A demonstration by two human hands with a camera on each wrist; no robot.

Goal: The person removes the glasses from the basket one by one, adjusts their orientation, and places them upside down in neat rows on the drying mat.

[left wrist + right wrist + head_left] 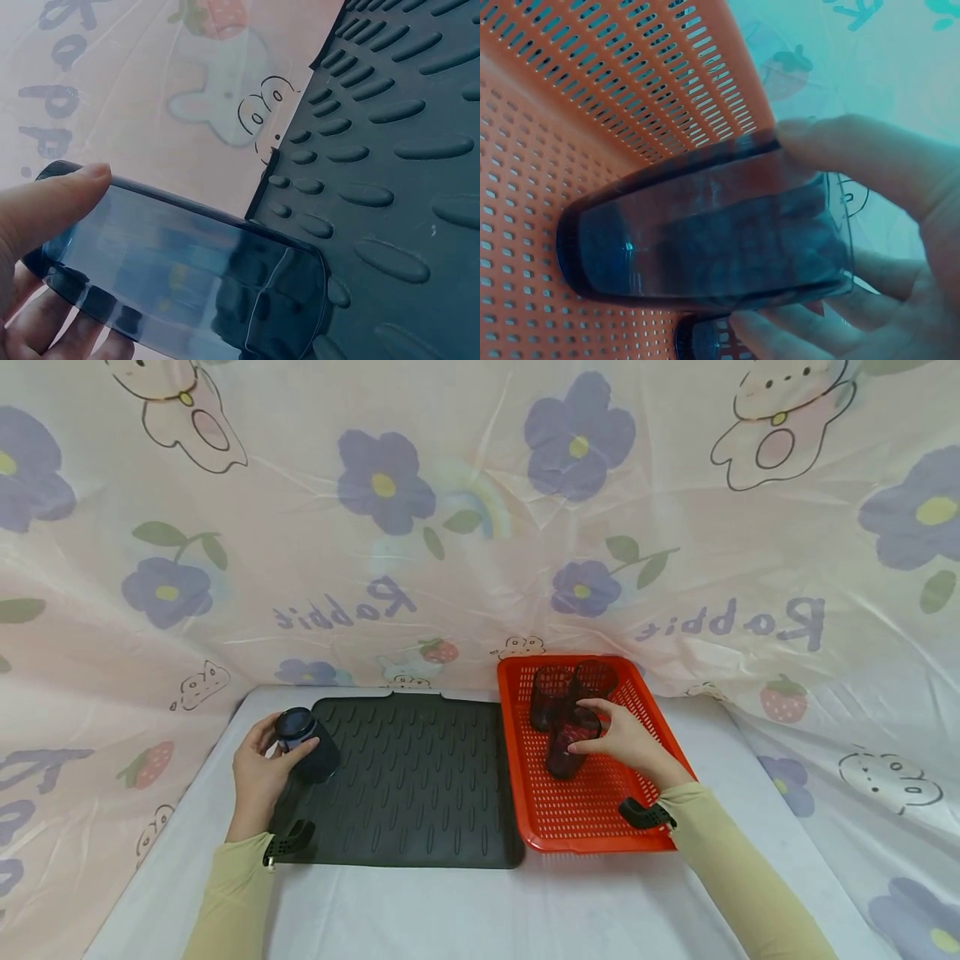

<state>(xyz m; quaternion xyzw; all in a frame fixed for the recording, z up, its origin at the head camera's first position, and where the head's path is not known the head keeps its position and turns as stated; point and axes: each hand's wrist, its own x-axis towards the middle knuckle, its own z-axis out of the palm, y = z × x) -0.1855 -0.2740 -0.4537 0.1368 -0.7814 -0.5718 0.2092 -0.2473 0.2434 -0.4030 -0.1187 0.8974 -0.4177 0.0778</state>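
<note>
In the head view my left hand (257, 777) grips a dark blue drinking glass (318, 758) near its rim, thumb on one side and fingers on the other. The glass's base is at the left side of a dark ribbed drying mat (420, 785). My right hand (633, 742) holds another dark tinted glass (564, 753) by its upper end, inside a red basket (528, 837). The right wrist view shows thumb and fingers on opposite sides of this tumbler (705, 232). Behind it in the basket are two more dark glasses, one on the left (543, 693) and one on the right (597, 675).
The perforated basket wall (630, 67) rises close to the right hand's glass. Mat and basket lie side by side on a white-covered table (420, 910). A patterned cloth (465, 585) hangs behind and along both sides.
</note>
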